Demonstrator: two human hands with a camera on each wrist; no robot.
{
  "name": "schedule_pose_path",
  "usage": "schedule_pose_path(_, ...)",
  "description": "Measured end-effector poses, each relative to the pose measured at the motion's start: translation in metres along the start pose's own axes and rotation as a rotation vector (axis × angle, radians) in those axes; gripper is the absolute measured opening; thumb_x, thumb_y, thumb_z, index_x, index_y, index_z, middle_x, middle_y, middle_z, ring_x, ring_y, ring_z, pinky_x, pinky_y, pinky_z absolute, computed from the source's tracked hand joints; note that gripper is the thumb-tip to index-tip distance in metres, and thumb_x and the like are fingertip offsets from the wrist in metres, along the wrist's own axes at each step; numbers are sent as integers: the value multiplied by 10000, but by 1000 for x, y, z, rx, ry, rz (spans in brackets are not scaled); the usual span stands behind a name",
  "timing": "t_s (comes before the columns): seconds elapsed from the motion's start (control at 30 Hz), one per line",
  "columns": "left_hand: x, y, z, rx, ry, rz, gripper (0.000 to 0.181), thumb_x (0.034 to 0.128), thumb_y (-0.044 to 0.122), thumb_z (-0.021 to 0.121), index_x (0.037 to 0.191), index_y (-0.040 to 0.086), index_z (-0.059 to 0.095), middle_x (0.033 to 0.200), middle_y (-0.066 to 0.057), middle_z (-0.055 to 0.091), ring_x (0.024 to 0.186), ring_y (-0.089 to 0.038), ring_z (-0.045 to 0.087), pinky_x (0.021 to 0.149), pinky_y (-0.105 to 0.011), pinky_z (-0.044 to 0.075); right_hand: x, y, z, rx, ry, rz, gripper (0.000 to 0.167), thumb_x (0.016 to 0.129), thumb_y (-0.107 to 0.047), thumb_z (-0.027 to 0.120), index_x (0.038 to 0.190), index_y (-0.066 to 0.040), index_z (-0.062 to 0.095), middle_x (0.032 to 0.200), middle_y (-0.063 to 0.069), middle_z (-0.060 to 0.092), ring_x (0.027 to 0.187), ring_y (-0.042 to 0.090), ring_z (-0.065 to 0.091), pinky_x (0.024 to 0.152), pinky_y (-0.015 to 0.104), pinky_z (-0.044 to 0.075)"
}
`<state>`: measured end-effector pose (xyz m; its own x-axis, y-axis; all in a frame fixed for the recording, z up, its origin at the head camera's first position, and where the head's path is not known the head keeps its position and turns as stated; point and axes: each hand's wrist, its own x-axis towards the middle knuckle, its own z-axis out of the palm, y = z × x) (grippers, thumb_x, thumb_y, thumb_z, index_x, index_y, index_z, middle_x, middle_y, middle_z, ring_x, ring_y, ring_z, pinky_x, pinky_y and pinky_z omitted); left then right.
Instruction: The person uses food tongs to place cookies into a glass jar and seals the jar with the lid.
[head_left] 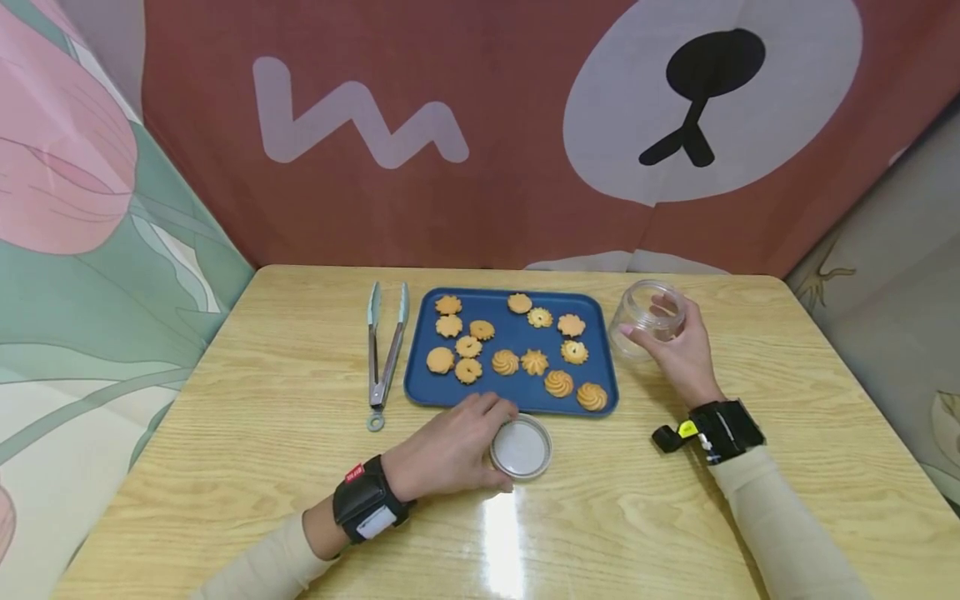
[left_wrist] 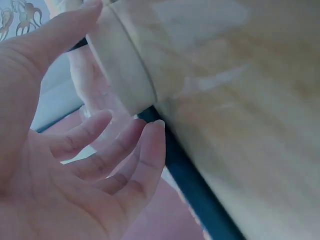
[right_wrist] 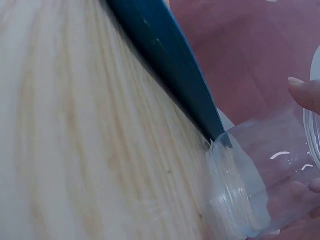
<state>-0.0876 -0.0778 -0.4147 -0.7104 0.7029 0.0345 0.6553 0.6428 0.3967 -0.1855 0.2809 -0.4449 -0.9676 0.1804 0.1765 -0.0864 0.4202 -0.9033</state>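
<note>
Jar, clear (head_left: 634, 315): on table (head_left: 600, 508), just beside tray's right edge; right hand (head_left: 688, 354) holds it, thumb on near side, fingers behind. Lid, round, silvery (head_left: 521, 448): flat on table, just off tray's near edge; left hand (head_left: 453, 446) grips left rim between thumb and fingers. Tray, blue (head_left: 498, 333): cookies (head_left: 558, 383) scattered, some near rim. Tongs (head_left: 377, 392): left of tray, apart, arms spread. Room: broad table strips right of jar, left of tongs.
</note>
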Motion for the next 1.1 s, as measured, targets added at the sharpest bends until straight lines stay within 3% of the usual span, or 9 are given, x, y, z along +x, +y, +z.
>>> schedule_pose_path(0.2, -4, -4, -19, 40, 49, -24, 825, 820, 618, 838, 1432, 134, 569, 1309, -42, 635, 1180, -190, 624, 968, -370, 573, 2, 0, -3, -42, -29, 3, 925, 916, -359, 829, 1643, -180, 286, 1608, 131, 461, 1426, 288, 484, 1072, 311, 409)
schedule_pose_path(0.37, -5, -16, -36, 4, 167, -75, 657, 925, 516, 782, 1396, 93, 609, 1297, -103, 659, 1101, -206, 654, 876, -373, 580, 6, -1, -7, -67, -49, 8, 930, 918, -383, 822, 1639, -127, 292, 1584, 169, 472, 1325, 203, 488, 976, 217, 387)
schedule_pose_path(0.53, -5, -31, -51, 9, 286, -138, 511, 977, 423, 751, 1335, 74, 644, 1267, -110, 665, 1127, -247, 647, 924, -410, 570, 9, 0, -11, -84, -86, 29, 947, 921, -394, 816, 1650, -124, 275, 1573, 197, 477, 1269, 212, 502, 909, 186, 407)
schedule_pose_path(0.67, 0, -50, -63, 62, 434, -241, 446, 981, 351, 755, 1277, 34, 654, 1201, -161, 636, 1092, -341, 604, 852, -459, 542, 8, 2, -14, -108, -105, 64, 979, 923, -433, 806, 1660, -113, 246, 1570, 175, 478, 1316, 275, 491, 905, 199, 408)
schedule_pose_path(0.77, 5, -70, -72, 135, 514, -379, 474, 969, 350, 765, 1249, -10, 636, 1166, -239, 605, 1042, -421, 572, 793, -494, 516, 7, 2, -13, -104, -107, 83, 979, 922, -443, 804, 1657, -108, 251, 1570, 170, 476, 1350, 292, 485, 923, 205, 407)
schedule_pose_path(0.83, 6, -86, -74, 187, 514, -480, 517, 966, 362, 761, 1249, -45, 613, 1174, -296, 585, 1027, -474, 573, 783, -525, 525, 5, 2, -12, -96, -105, 87, 967, 922, -437, 805, 1647, -95, 264, 1564, 172, 479, 1346, 283, 490, 928, 201, 407)
schedule_pose_path(0.93, 4, -105, -72, 226, 428, -615, 581, 957, 393, 757, 1211, -98, 577, 1163, -355, 558, 1014, -544, 579, 780, -576, 557, 3, 3, -10, -81, -105, 87, 946, 927, -425, 803, 1634, -76, 279, 1549, 177, 484, 1319, 257, 500, 920, 183, 410)
schedule_pose_path(1.1, -2, -121, -64, 181, 308, -729, 622, 971, 425, 711, 1202, -121, 522, 1151, -365, 524, 1033, -565, 574, 715, -605, 585, 1, 3, -8, -85, -110, 79, 929, 934, -424, 795, 1625, -64, 290, 1538, 186, 489, 1289, 245, 506, 902, 177, 415)
